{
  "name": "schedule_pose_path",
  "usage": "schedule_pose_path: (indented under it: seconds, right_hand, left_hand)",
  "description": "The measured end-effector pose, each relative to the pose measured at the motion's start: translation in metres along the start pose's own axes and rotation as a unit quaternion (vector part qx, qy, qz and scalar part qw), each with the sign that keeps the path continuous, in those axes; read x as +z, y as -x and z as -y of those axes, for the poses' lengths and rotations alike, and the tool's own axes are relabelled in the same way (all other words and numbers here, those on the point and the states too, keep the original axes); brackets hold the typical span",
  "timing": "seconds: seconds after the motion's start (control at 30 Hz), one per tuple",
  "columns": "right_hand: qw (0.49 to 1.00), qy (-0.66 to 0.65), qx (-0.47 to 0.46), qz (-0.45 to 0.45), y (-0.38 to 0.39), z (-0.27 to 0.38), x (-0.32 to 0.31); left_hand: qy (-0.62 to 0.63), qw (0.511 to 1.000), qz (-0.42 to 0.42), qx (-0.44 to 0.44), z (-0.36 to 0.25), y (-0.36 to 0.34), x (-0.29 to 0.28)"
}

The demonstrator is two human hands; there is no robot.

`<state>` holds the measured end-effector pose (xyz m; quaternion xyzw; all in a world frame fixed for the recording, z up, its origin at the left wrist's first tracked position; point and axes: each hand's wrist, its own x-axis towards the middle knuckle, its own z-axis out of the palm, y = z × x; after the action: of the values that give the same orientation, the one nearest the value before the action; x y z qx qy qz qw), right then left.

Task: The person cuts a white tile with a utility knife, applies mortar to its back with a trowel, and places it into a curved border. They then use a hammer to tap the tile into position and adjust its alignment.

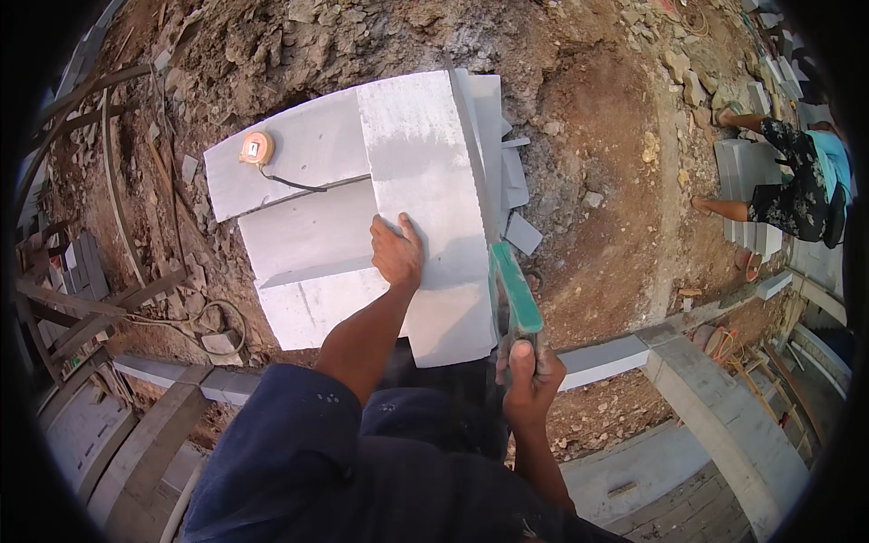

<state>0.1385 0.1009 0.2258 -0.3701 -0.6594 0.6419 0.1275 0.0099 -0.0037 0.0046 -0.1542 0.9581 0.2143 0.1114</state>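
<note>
My left hand (396,249) presses on a white block (424,145), fingers spread on its top. Beneath and beside it are more pale blocks (285,149), with an orange tape measure (256,149) on the left one. My right hand (529,380) grips a long saw-like tool (516,285) with a green upper part, held along the right edge of the white block. Its thin grey part runs up that edge.
Rubble and dirt (615,163) surround the stack, with white offcuts (523,233) at its right. Concrete beams (706,416) cross below. Timber poles and a hose lie left. At far right, another person (806,181) is beside more blocks (742,163).
</note>
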Motion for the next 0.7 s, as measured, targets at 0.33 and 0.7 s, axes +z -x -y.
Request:
schedule_pose_path:
  seconds: [0.33,0.7]
  right_hand:
    - [0.995,0.074,0.053,0.040,-0.030,0.018,0.014]
    - [0.988,0.147,0.023,0.030,-0.110,-0.007,0.060]
  left_hand:
    - [0.007,1.000,0.004,-0.012,0.010,-0.006,-0.005]
    - [0.010,0.999,0.034,-0.008,0.007,-0.005,-0.003]
